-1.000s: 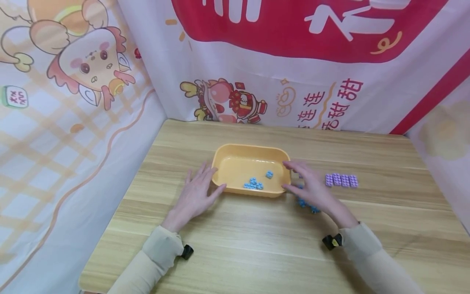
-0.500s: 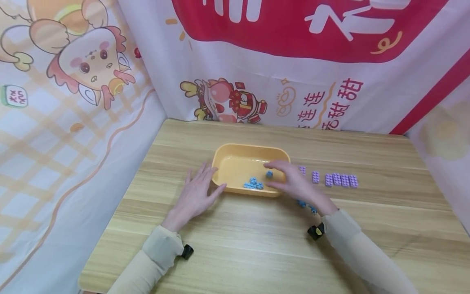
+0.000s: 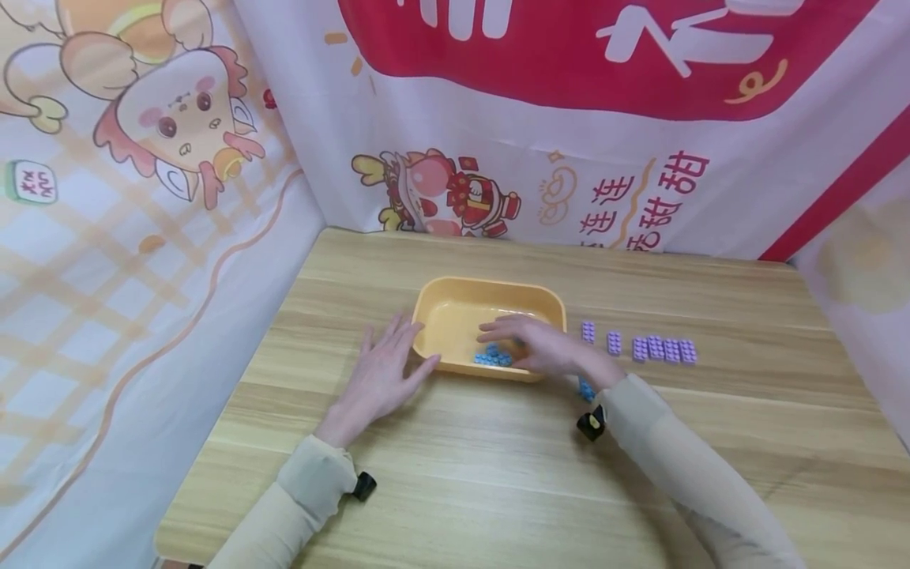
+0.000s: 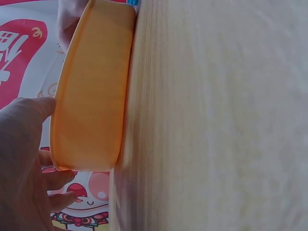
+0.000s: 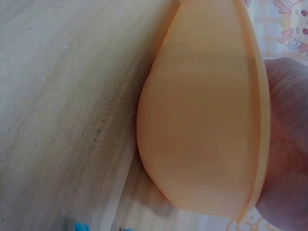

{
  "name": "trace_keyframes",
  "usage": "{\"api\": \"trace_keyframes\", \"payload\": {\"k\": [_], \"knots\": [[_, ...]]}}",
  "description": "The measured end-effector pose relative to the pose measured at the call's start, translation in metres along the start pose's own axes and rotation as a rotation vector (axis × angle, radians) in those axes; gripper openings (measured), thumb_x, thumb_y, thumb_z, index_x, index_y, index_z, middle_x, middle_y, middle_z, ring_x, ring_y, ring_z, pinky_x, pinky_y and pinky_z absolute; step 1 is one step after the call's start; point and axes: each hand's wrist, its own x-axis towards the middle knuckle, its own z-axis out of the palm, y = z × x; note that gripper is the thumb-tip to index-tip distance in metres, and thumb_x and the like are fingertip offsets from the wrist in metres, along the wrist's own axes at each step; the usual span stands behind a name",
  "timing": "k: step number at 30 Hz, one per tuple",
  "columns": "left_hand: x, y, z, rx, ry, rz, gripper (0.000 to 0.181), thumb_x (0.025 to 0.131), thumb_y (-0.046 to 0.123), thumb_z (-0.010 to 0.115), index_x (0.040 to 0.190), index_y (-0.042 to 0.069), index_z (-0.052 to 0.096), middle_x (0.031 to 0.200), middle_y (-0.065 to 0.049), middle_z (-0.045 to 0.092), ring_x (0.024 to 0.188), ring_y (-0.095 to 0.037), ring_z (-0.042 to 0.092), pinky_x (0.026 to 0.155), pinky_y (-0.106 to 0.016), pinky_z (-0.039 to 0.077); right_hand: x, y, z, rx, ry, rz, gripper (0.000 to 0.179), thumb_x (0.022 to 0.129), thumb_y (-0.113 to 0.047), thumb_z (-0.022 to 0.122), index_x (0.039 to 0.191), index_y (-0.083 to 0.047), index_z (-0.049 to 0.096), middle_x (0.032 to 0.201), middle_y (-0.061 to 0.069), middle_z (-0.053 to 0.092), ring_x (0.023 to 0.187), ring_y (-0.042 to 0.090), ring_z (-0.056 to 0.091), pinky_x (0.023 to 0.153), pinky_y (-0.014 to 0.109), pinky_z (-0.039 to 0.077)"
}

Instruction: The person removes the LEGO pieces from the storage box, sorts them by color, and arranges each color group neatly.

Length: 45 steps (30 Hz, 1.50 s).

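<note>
- Head view: yellow tub [image 3: 490, 288] sits mid-surface [image 3: 455, 482], with a small cluster of blue bricks [image 3: 492, 359] on its floor toward the near wall.
- Left hand [image 3: 380, 373]: fingers loosely spread at the tub's left end, thumb along the near side; grips nothing.
- Right hand [image 3: 543, 345]: reaches over the right end into the tub, thumb and fingers parted, right beside the blue bricks. No brick seen between fingertips; can't tell what lies under the palm.
- Also there: purple bricks [image 3: 664, 350] lined up right of the tub, outside blue bricks [image 3: 586, 390] by its near right corner, partly behind the arm.
- Handling guess: blue bricks likely light, hard plastic, not fragile, studs giving some grip. Pinch one by opposite side walls, thumb against index; smooth tub floor may let it skid, so come from above.
- Left wrist view: tub wall is smooth, probably stiff thin plastic, light enough to slide if bumped. Thumb tip at the rim, other fingers around the end: decent spot to steady it, both sides of a corner.
- Right wrist view: tub's outer wall blocks most; hand shows beyond the rim, fingertips hidden, hold can't be told here. Flared rim looks like the best edge for lifting the tub.
</note>
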Motion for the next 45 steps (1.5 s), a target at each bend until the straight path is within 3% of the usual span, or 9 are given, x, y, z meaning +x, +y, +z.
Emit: {"api": "trace_keyframes", "payload": {"k": [5,10,13,16,21,25,30,38,45], "knots": [[0.000,0.001,0.000,-0.005,-0.001,0.001,0.084,0.110,0.072,0.042,0.169,0.013,0.040,0.181,-0.014,0.032,0.172,-0.035,0.024,0.139,-0.072,0.010,0.010,0.002,0.006,-0.045,-0.025,-0.025,0.066,0.090,0.006,0.082,0.151,-0.016,0.067,0.167,0.015,0.055,0.158,0.041,0.047,0.134,0.065,0.034],[0.000,0.001,0.000,-0.015,-0.011,0.001,0.085,0.110,0.073,0.040,0.169,0.013,0.040,0.181,-0.014,0.032,0.173,-0.034,0.022,0.139,-0.072,0.008,0.017,0.003,0.014,-0.103,-0.011,-0.036,0.064,0.089,0.007,0.080,0.145,-0.023,0.073,0.146,0.013,0.064,0.136,0.032,0.059,0.123,0.056,0.049],[0.000,0.002,0.000,-0.018,-0.014,-0.002,0.085,0.110,0.073,0.040,0.169,0.013,0.040,0.181,-0.013,0.032,0.173,-0.033,0.021,0.139,-0.072,0.008,0.021,0.007,0.018,-0.116,-0.001,-0.062,0.058,0.090,0.002,0.082,0.140,-0.027,0.077,0.135,0.010,0.067,0.125,0.028,0.060,0.115,0.053,0.051],[0.000,0.002,0.000,-0.021,-0.012,-0.003,0.084,0.110,0.072,0.041,0.169,0.013,0.041,0.181,-0.013,0.033,0.173,-0.033,0.021,0.139,-0.072,0.008,0.027,0.021,0.026,-0.102,0.018,-0.102,0.050,0.090,-0.006,0.085,0.135,-0.028,0.079,0.127,0.006,0.072,0.120,0.026,0.062,0.111,0.051,0.051],[0.001,0.002,0.000,-0.020,-0.005,0.000,0.085,0.110,0.072,0.041,0.169,0.012,0.041,0.181,-0.014,0.034,0.173,-0.034,0.021,0.139,-0.072,0.009,0.033,0.037,0.034,-0.034,0.067,-0.075,0.042,0.091,-0.015,0.087,0.132,-0.020,0.079,0.124,0.004,0.077,0.119,0.025,0.067,0.112,0.049,0.053],[0.000,0.003,0.000,-0.017,-0.003,0.003,0.085,0.110,0.073,0.042,0.169,0.011,0.041,0.180,-0.014,0.034,0.173,-0.035,0.022,0.139,-0.072,0.009,0.026,0.016,0.025,0.043,0.111,0.047,0.044,0.093,-0.016,0.087,0.134,-0.009,0.075,0.127,0.011,0.076,0.121,0.031,0.071,0.112,0.053,0.059],[0.000,0.003,0.000,-0.019,-0.001,0.004,0.085,0.110,0.072,0.042,0.169,0.012,0.041,0.181,-0.014,0.033,0.172,-0.035,0.023,0.139,-0.072,0.009,0.018,0.000,0.017,0.118,0.178,0.151,0.050,0.093,-0.015,0.087,0.140,-0.010,0.071,0.131,0.011,0.076,0.128,0.033,0.070,0.117,0.057,0.056],[0.000,0.003,-0.002,-0.024,-0.006,0.001,0.084,0.110,0.071,0.043,0.169,0.012,0.041,0.181,-0.015,0.033,0.172,-0.035,0.023,0.139,-0.072,0.009,0.000,-0.002,0.007,0.180,0.301,0.065,0.051,0.094,-0.008,0.085,0.142,-0.004,0.069,0.135,0.013,0.075,0.130,0.034,0.069,0.124,0.063,0.049],[-0.001,0.002,-0.002,-0.023,0.002,0.004,0.083,0.110,0.070,0.044,0.169,0.011,0.041,0.181,-0.015,0.032,0.172,-0.035,0.022,0.139,-0.072,0.009,-0.037,0.003,0.000,0.219,0.463,0.017,0.051,0.091,0.000,0.085,0.140,0.000,0.068,0.133,0.017,0.076,0.124,0.038,0.069,0.116,0.067,0.053]]}}
